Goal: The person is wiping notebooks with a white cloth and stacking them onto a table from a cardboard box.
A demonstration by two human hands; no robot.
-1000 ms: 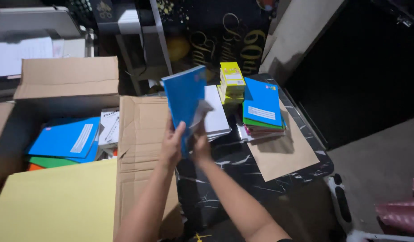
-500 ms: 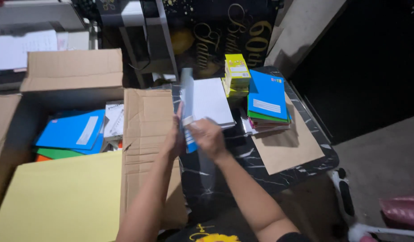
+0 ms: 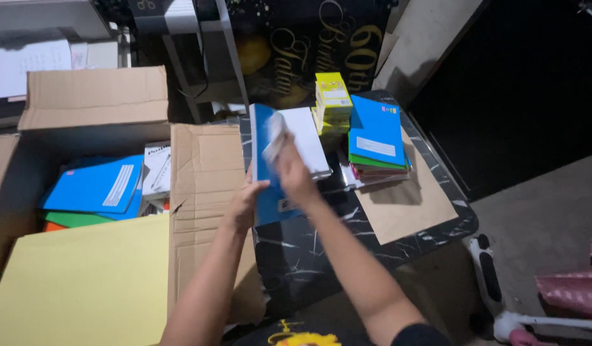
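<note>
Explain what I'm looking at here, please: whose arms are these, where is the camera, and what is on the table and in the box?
The single view comes from a camera worn on a person's head, looking down, so the two bare arms are that person's own. The left hand grips a blue notebook held open upright over a black marbled table; the right hand is at its white pages, blurred. On the table lie a stack of small yellow pads, a pile of notebooks with a blue one on top, and a brown paper sheet. On the left, an open cardboard box holds more blue notebooks. A yellow sheet lies nearest.
</note>
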